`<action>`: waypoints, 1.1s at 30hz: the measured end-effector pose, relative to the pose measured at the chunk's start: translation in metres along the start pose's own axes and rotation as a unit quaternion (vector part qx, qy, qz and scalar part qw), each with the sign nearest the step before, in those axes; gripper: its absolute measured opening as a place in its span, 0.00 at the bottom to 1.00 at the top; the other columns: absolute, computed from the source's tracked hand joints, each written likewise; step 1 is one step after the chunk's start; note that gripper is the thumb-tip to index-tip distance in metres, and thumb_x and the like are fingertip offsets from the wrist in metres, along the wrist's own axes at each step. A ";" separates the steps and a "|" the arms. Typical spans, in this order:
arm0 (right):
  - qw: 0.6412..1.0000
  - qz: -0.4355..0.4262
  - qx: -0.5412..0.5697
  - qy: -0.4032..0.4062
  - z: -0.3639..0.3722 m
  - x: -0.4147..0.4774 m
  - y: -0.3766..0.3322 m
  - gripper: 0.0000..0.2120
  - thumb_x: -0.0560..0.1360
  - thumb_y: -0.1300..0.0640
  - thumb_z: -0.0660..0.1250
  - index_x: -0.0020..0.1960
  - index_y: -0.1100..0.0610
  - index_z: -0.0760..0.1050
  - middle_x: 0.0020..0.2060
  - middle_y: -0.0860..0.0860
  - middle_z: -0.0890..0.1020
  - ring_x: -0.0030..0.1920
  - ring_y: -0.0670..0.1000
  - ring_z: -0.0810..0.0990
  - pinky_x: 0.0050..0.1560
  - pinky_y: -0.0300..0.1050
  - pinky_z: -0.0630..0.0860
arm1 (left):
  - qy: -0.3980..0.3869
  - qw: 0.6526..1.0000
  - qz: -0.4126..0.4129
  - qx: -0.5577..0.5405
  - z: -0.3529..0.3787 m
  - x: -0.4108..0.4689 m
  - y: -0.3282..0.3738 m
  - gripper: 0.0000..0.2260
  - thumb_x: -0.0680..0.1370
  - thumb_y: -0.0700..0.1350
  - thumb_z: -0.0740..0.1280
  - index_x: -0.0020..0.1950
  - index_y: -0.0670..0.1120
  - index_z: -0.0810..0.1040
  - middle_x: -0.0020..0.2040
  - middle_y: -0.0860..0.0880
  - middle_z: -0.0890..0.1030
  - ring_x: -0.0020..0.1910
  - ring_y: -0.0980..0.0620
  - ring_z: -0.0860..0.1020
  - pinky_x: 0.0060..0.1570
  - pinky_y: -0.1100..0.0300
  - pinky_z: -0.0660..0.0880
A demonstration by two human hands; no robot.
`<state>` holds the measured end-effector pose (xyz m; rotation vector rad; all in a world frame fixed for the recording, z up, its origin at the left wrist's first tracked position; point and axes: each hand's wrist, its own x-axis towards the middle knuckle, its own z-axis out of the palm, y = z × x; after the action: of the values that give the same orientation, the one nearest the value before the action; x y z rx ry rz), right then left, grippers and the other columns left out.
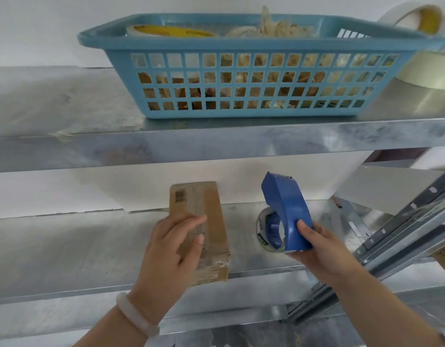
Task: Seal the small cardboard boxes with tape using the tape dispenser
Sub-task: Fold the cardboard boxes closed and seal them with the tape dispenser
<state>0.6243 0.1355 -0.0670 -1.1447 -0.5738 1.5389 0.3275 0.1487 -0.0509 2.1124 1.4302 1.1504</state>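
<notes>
A small brown cardboard box [209, 209] with a barcode label lies on the lower metal shelf [66, 246], with tape along its top and over its near end. My left hand [174, 249] rests on the box's near half, fingers fairly straight on the top. To the right, my right hand [319, 249] grips the lower end of a blue tape dispenser [286, 206], thumb on its face. A clear tape roll [265, 234] sits in the dispenser, just above the shelf. The dispenser is apart from the box.
On the upper metal shelf [216, 141] stands a blue plastic basket [241, 78] holding tape rolls and crumpled material. More large tape rolls [426, 68] lie at the top right. A slanted metal rack frame [404, 234] runs along the right.
</notes>
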 end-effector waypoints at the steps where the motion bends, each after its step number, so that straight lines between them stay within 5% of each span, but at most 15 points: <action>1: 0.998 0.011 0.056 -0.017 0.003 -0.004 0.001 0.24 0.62 0.51 0.80 0.52 0.61 0.79 0.41 0.56 0.83 0.40 0.52 0.83 0.49 0.56 0.82 | -0.018 1.000 0.005 -0.025 0.002 0.001 0.007 0.14 0.77 0.57 0.59 0.61 0.61 0.75 0.59 0.69 0.71 0.60 0.63 0.71 0.59 0.70 0.68; 4: 0.986 0.016 0.153 -0.057 0.017 -0.013 0.008 0.38 0.48 0.50 0.87 0.53 0.62 0.79 0.35 0.56 0.80 0.37 0.54 0.81 0.60 0.69 0.72 | -0.120 0.987 -0.012 -0.103 0.014 0.002 0.027 0.22 0.75 0.63 0.61 0.69 0.64 0.67 0.62 0.68 0.69 0.60 0.60 0.73 0.59 0.64 0.73; 7: 0.973 0.011 0.206 -0.101 0.037 -0.019 0.011 0.36 0.49 0.52 0.87 0.54 0.61 0.82 0.32 0.55 0.79 0.35 0.54 0.81 0.47 0.64 0.80 | -0.227 0.958 -0.052 -0.169 0.033 0.005 0.040 0.38 0.71 0.67 0.65 0.77 0.59 0.55 0.70 0.61 0.65 0.68 0.61 0.67 0.63 0.58 0.73; 11: 0.962 -0.001 0.241 -0.131 0.054 -0.024 0.013 0.33 0.51 0.52 0.86 0.53 0.61 0.83 0.31 0.54 0.80 0.34 0.53 0.81 0.39 0.55 0.81 | -0.200 0.962 -0.045 -0.181 0.041 0.011 0.048 0.40 0.68 0.67 0.68 0.76 0.61 0.56 0.68 0.62 0.68 0.67 0.62 0.67 0.60 0.58 0.75; 15: 0.960 0.001 0.242 -0.141 0.055 -0.021 0.018 0.30 0.57 0.51 0.84 0.54 0.61 0.81 0.34 0.56 0.81 0.38 0.56 0.82 0.64 0.69 0.68 | -0.170 0.978 -0.028 -0.119 0.042 0.010 0.040 0.33 0.68 0.68 0.68 0.71 0.65 0.62 0.66 0.65 0.69 0.68 0.61 0.66 0.67 0.58 0.68; 19: 0.966 0.003 0.229 -0.122 0.061 -0.019 0.018 0.27 0.52 0.52 0.85 0.47 0.61 0.82 0.31 0.56 0.79 0.35 0.56 0.80 0.54 0.58 0.73 | -0.182 0.980 -0.027 -0.073 0.037 0.014 0.035 0.35 0.67 0.73 0.66 0.71 0.64 0.64 0.66 0.65 0.68 0.69 0.61 0.64 0.68 0.61 0.63; 23: 0.975 -0.006 0.185 -0.125 0.058 -0.017 0.010 0.26 0.49 0.53 0.86 0.42 0.62 0.82 0.30 0.56 0.77 0.31 0.54 0.77 0.41 0.51 0.78 | -0.226 0.933 -0.158 -0.231 0.015 0.028 0.043 0.31 0.68 0.74 0.57 0.66 0.61 0.73 0.59 0.61 0.78 0.59 0.63 0.76 0.60 0.59 0.74; 27: 0.976 -0.031 -0.015 -0.216 0.054 -0.022 -0.007 0.20 0.57 0.46 0.83 0.39 0.59 0.83 0.31 0.55 0.80 0.32 0.53 0.80 0.36 0.44 0.77 | -0.184 0.808 -0.391 -0.401 -0.004 0.052 0.046 0.28 0.72 0.66 0.61 0.56 0.45 0.82 0.50 0.43 0.85 0.51 0.43 0.83 0.54 0.46 0.79; 29: 0.963 -0.023 -0.103 -0.247 0.053 -0.022 -0.015 0.22 0.58 0.45 0.81 0.46 0.57 0.84 0.39 0.55 0.84 0.40 0.53 0.82 0.40 0.43 0.78 | -0.207 0.775 -0.418 -0.426 -0.012 0.057 0.048 0.20 0.78 0.57 0.63 0.56 0.42 0.81 0.51 0.37 0.83 0.50 0.40 0.83 0.54 0.44 0.79; 33: 0.952 -0.025 -0.188 -0.241 0.053 -0.019 -0.020 0.31 0.56 0.43 0.82 0.53 0.59 0.82 0.47 0.58 0.83 0.46 0.55 0.82 0.45 0.44 0.77 | -0.226 0.768 -0.417 -0.431 -0.021 0.056 0.046 0.08 0.79 0.45 0.66 0.54 0.44 0.81 0.49 0.39 0.84 0.44 0.44 0.84 0.52 0.45 0.80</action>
<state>0.5855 0.1351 -0.0214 -1.0161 -1.2596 1.7179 0.3486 0.1759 0.0161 0.8324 1.0637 0.6343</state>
